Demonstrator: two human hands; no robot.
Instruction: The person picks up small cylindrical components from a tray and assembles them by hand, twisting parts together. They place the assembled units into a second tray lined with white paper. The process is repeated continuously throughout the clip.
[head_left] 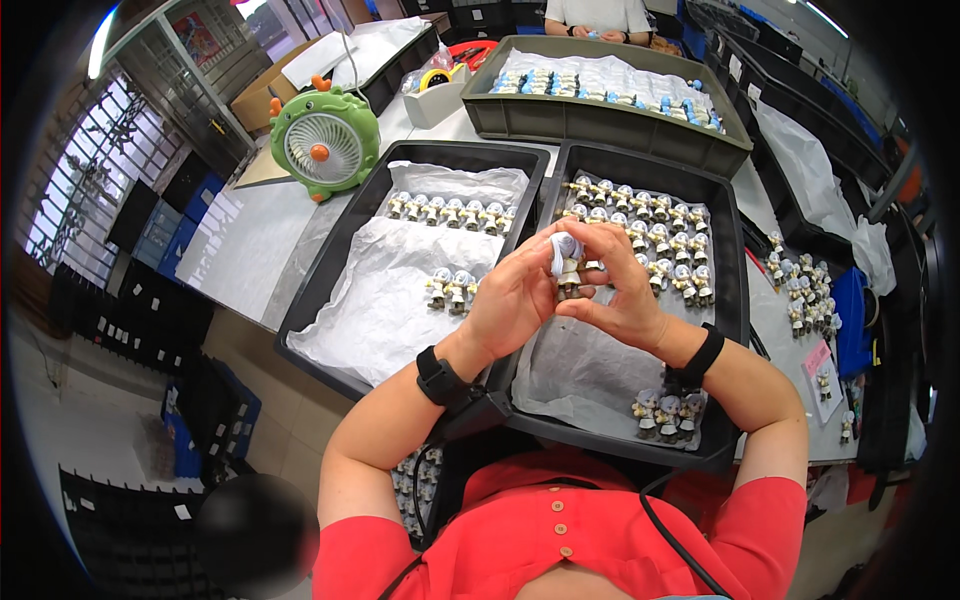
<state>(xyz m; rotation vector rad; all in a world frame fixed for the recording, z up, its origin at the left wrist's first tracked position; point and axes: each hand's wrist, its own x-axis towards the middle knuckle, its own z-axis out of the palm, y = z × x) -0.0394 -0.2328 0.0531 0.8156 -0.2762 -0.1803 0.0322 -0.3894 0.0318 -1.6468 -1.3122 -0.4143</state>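
Note:
A small figurine (567, 262) with pale blue-white hair and a white outfit stands roughly upright between my hands, above the inner edges of two black trays. My left hand (512, 303) grips it from the left, fingers curled behind it. From the other side, my right hand (632, 305) reaches round with bent fingers and thumb, touching it. Beneath my right arm lies the right tray (733, 265), lined with white paper and holding several rows of similar figurines (657, 237). The left tray (345, 222) has one row at its far end and two figurines (451, 288) near its middle.
Three figurines (668, 414) occupy the right tray's near corner. Behind stands a grey-green bin (610, 122) of blue-and-white figures, with a person (597, 18) beyond. A green fan (325, 140) and tape dispenser (437, 98) sit at the back left. More figurines (808, 293) cluster right.

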